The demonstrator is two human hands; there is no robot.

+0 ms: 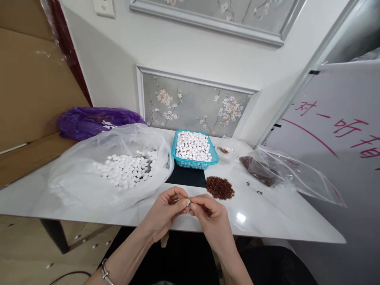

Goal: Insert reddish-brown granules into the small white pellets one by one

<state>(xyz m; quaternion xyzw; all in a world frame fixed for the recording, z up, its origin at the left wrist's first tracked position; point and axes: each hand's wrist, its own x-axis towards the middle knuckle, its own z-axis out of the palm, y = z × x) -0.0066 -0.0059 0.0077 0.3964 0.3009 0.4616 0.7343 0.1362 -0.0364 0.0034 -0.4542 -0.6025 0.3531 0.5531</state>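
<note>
Right now, a small white piece (188, 202) sits between the left hand (164, 213) and right hand (213, 219). Both pinch it.

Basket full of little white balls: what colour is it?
The basket is turquoise blue, best seen in the head view.

A floral wall panel (194, 105) and marbled table (267, 215) suggest a home.

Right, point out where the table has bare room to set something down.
The largest free patch of white table is front right, between the right hand, the long clear bag and the front edge. Between that bag and the brown pile are loose bits. It's crowded left, under the bag of white balls, and mid-table around the blue basket.
</note>
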